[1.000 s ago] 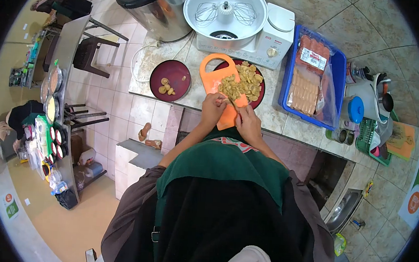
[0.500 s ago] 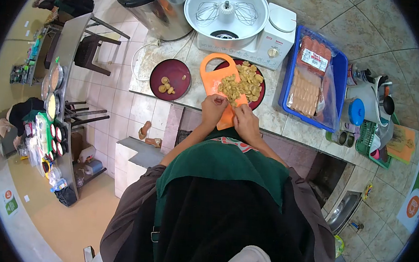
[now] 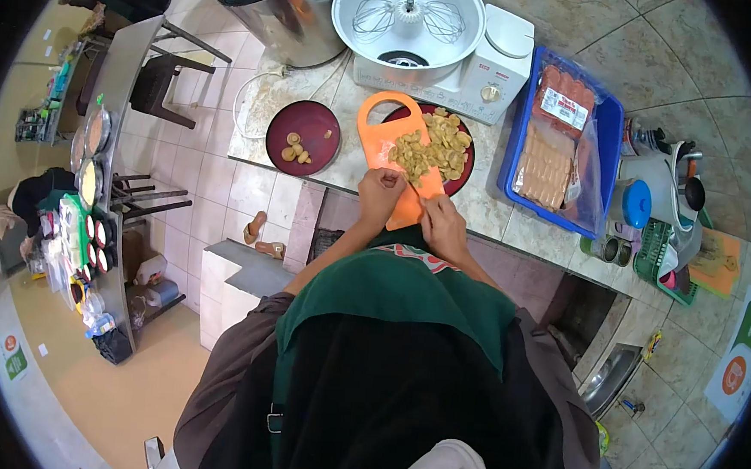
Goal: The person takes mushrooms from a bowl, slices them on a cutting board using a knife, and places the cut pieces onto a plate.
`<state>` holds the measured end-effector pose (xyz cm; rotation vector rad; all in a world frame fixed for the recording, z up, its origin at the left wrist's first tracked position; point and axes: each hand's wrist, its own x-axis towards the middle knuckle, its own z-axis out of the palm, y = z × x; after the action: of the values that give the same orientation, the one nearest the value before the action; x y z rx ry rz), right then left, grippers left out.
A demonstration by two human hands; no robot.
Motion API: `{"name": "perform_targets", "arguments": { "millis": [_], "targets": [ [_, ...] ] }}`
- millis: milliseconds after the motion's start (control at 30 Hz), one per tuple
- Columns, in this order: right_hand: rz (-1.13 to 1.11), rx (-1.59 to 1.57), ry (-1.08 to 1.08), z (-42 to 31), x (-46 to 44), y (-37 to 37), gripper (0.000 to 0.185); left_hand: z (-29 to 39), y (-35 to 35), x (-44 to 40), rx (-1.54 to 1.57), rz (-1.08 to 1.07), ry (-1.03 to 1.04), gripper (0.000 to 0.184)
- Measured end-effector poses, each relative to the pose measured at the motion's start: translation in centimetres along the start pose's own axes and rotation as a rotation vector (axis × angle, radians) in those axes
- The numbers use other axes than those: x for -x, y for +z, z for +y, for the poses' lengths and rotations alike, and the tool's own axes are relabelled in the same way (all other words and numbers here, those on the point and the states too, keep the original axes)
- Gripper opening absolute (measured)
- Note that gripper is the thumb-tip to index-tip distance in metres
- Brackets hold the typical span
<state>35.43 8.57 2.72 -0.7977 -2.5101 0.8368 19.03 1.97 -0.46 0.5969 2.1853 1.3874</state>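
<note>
An orange cutting board [image 3: 381, 143] lies partly over a dark red plate [image 3: 465, 178] at the counter's front edge. Sliced mushrooms [image 3: 437, 148] cover parts of both. My left hand [image 3: 381, 192] is closed at the board's left side, its fingertips pinched on something too small to make out. My right hand [image 3: 443, 226] is closed at the board's right edge, round a knife whose thin dark blade [image 3: 414, 187] points up and left towards the left fingertips. To the left, a second dark red plate [image 3: 320, 121] holds several whole mushrooms [image 3: 295, 150].
Behind the board stands a white mixer [image 3: 497, 70] with its bowl. A blue tray [image 3: 513, 144] of packaged sausages is on the right, with a dish rack [image 3: 653, 243] and sink [image 3: 612, 378] beyond. A steel container [image 3: 306, 32] stands at the back left; a laden table is far left.
My right hand has shifted slightly at the board's right edge, and the knife blade has changed its angle. My left hand stays near the same place on the board. The view has moved slightly.
</note>
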Motion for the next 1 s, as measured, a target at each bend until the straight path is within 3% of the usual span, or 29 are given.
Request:
{"name": "perform_targets", "arguments": {
  "millis": [200,400,667,1000],
  "targets": [
    [-0.043,0.124,-0.029,-0.5,-3.4,2.4,0.018,-0.6,0.2,-0.2,0.031,-0.007,0.014,0.017],
    [-0.008,0.026,0.012,0.2,1.0,0.6,0.026,-0.2,-0.1,-0.2,0.037,-0.017,-0.019,0.018],
    [-0.017,0.063,-0.065,-0.2,-3.3,2.8,0.027,-1.2,0.1,-0.3,0.035,-0.017,-0.008,0.018],
    [0.017,-0.019,-0.021,-0.3,-0.3,0.5,0.028,-1.6,-0.1,0.1,0.064,-0.028,-0.041,0.018]
  ]
}}
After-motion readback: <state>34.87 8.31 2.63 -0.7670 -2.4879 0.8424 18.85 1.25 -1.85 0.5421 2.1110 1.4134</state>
